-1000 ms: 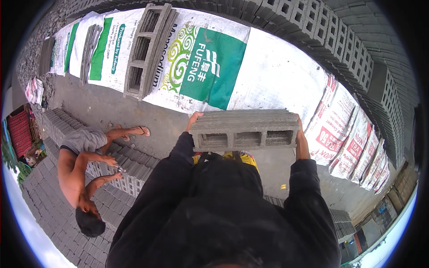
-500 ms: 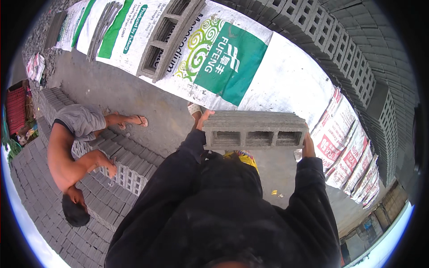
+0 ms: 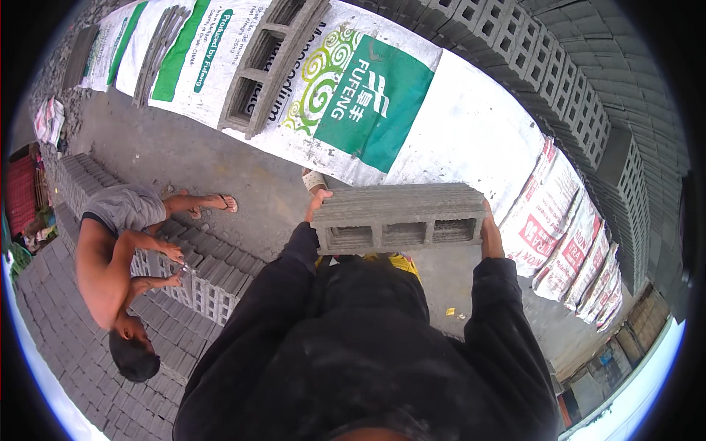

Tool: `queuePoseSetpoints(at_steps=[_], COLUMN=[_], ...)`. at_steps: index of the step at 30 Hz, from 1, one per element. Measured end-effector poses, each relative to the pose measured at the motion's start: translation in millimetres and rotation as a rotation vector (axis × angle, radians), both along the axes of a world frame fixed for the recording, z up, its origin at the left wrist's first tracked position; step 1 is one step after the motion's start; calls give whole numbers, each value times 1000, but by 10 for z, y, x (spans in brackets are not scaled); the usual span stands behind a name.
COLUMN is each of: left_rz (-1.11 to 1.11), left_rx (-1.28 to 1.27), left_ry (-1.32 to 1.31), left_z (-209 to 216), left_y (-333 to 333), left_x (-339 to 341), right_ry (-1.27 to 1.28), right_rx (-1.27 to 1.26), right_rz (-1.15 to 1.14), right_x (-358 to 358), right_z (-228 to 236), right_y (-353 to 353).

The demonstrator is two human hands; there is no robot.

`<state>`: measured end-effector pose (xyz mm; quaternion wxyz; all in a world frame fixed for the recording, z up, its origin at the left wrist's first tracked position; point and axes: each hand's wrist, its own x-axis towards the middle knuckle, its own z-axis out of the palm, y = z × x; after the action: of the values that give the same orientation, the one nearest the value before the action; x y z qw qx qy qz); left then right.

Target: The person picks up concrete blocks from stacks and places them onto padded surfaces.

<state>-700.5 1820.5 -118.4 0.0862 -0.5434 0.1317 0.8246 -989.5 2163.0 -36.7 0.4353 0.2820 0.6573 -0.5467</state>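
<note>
A grey hollow concrete block point(image 3: 399, 202) is held out in front of my body, with its three openings facing me. My left hand point(image 3: 318, 204) grips its left end and my right hand point(image 3: 490, 237) its right end, fingers closed on the ends. Just beyond it lies a pale covering of white sacks point(image 3: 471, 121) with green and red printing. Another hollow block point(image 3: 268, 66) rests on that covering, farther off to the left.
At left, a co-worker point(image 3: 103, 268) bends over a long row of stacked blocks point(image 3: 209, 294). More stacked blocks point(image 3: 566, 95) line the far right. Rolled or folded sacks point(image 3: 566, 242) lie at the right end of the covering. A yellow scrap point(image 3: 450, 312) is on the ground.
The block and both my hands have shifted a little left in the picture, and its right end sits slightly higher than its left. The co-worker's two hands now both show over the stacked blocks.
</note>
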Motion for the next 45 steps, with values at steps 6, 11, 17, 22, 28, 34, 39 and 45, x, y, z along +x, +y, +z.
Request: queuePoseSetpoints(at_steps=[6, 11, 17, 22, 28, 34, 39, 45], left_rz=[14, -37, -106, -78, -100, -128, -143, 25], left_rx=[7, 1, -157, -187, -307, -302, -298, -240], left_ry=[27, -13, -51, 9, 19, -41, -63, -92], left_z=[66, 49, -82, -233, -91, 292, 526, 586], left_y=[15, -32, 31, 52, 14, 0, -245, -757], left_x=[-20, -43, 64, 214, 250, 555, 784, 1470], right_ry=[-12, -20, -35, -72, -142, -139, -159, -219], right_rx=[9, -1, -9, -3, -11, -29, -53, -119], right_rz=[6, 30, 90, 124, 150, 169, 185, 265], right_x=[31, -41, -164, -128, 66, 117, 276, 606], right_z=[-2, 22, -35, 40, -2, 161, 292, 358], right_y=[0, -75, -183, -203, -326, -414, -546, -1234])
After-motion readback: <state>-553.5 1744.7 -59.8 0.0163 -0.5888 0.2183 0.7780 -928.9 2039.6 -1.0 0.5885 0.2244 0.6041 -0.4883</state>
